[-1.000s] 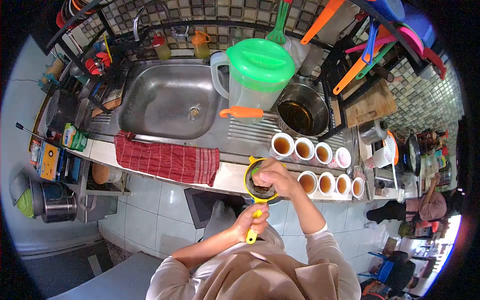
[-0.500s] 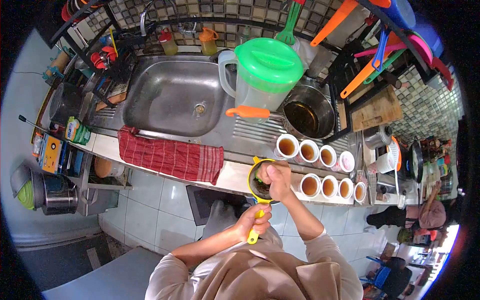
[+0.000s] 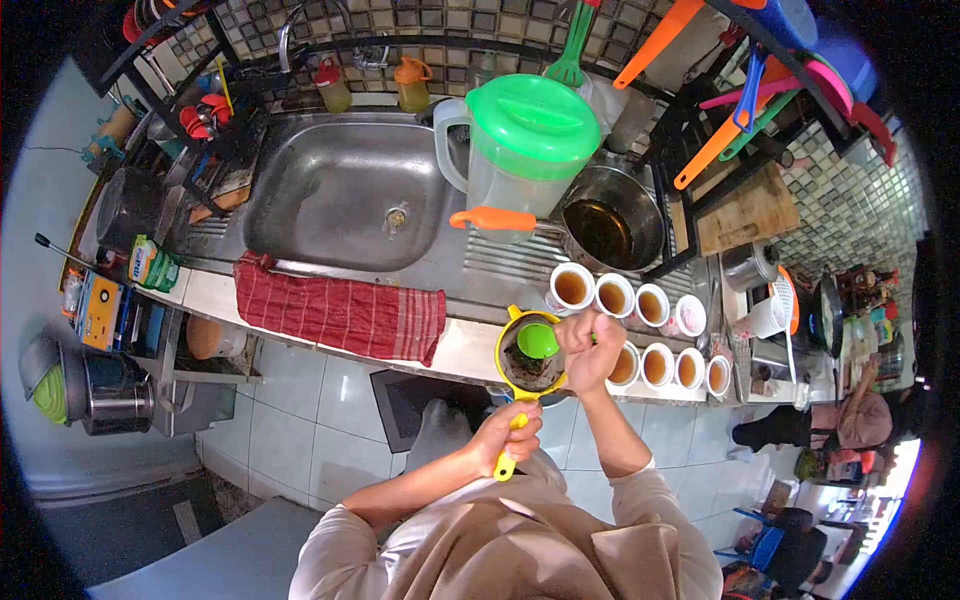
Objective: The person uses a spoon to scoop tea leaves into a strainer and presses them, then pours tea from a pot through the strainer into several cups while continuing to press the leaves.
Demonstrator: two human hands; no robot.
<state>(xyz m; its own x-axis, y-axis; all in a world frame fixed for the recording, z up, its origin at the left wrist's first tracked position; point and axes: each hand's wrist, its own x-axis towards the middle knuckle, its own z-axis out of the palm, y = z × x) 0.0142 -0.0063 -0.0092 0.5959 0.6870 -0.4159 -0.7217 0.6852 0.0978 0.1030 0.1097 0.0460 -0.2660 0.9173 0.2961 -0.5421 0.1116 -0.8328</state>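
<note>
My left hand (image 3: 507, 437) is closed around the handle of a yellow strainer (image 3: 505, 467), which I hold over the counter's front edge. Dark wet leaves or grounds (image 3: 530, 370) lie in its mesh. Closed on the handle of a green spoon (image 3: 538, 341), my right hand (image 3: 592, 350) is at the strainer's right side, and the spoon's round bowl is over the mesh. Just beyond that hand, white cups (image 3: 572, 288) stand in two rows; most contain brown liquid, and one (image 3: 690, 315) shows little or none. My right hand partly covers the nearest row's left end.
A lidded pitcher (image 3: 532, 130) and a pot of dark liquid (image 3: 610, 220) stand behind the cups. The pot's orange handle (image 3: 492, 218) points left. Left of them is a steel sink (image 3: 345, 190), with a red cloth (image 3: 335, 310) draped over the counter edge. Utensils hang at upper right.
My right hand has shifted right, off the middle of the strainer, so the green spoon's bowl and the dark contents now show. My left hand stays on the strainer handle.
</note>
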